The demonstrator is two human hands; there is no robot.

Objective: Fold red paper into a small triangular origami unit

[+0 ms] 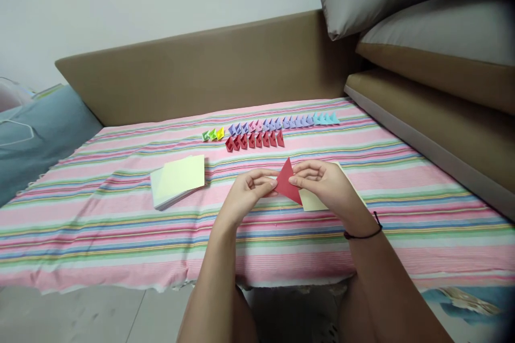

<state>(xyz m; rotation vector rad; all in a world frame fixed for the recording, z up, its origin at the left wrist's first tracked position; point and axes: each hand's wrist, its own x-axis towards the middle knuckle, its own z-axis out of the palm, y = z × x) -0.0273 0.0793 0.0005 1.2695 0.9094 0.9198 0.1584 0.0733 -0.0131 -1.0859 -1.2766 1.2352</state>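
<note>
Between my two hands is a piece of red origami paper [288, 183], folded to a triangle with one point up. My left hand [254, 188] pinches its left corner between thumb and fingers. On the opposite side, my right hand [322, 182] grips the right edge, thumb in front. Under my right hand lies a pale yellow sheet [313, 201], partly covered by the hand. Beyond the hands stands a row of small red folded paper boats [258, 140]. Behind them runs a longer row of purple, pink and blue paper boats [298, 121].
A stack of paper with a pale yellow top sheet [181, 176] lies to the left on the striped cloth [120, 225]. Several green and yellow folded boats [213, 134] sit beyond it. Grey and brown cushions [434, 37] are piled at the right, against a brown backrest [209, 72].
</note>
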